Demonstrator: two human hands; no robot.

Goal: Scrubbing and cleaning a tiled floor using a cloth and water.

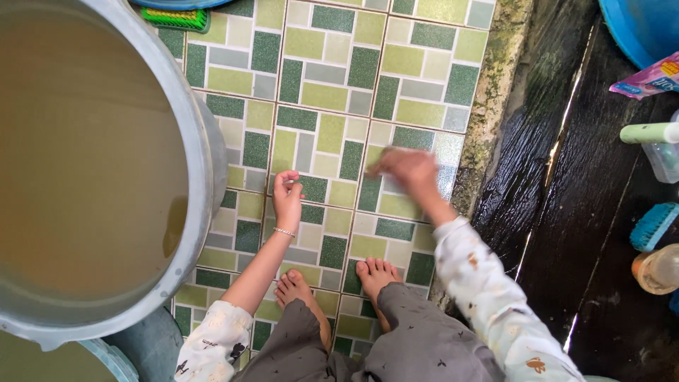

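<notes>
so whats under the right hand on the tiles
The right hand is blurred over the green tiled floor. A pale patch shows beneath it, perhaps a cloth or wet tile; the hand covers the rest, so it cannot be told.

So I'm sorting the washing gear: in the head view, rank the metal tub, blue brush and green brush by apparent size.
1. metal tub, by far largest, though nearest the camera.
2. and 3. blue brush and green brush: alike, both cut off; unsure.

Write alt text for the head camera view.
Seen from above, a squatting barefoot person presses the blurred right hand on a green tiled floor, the loosely closed left hand resting on the tiles nearby. A large grey tub of murky water stands to the left, wet dark boards to the right.
</notes>
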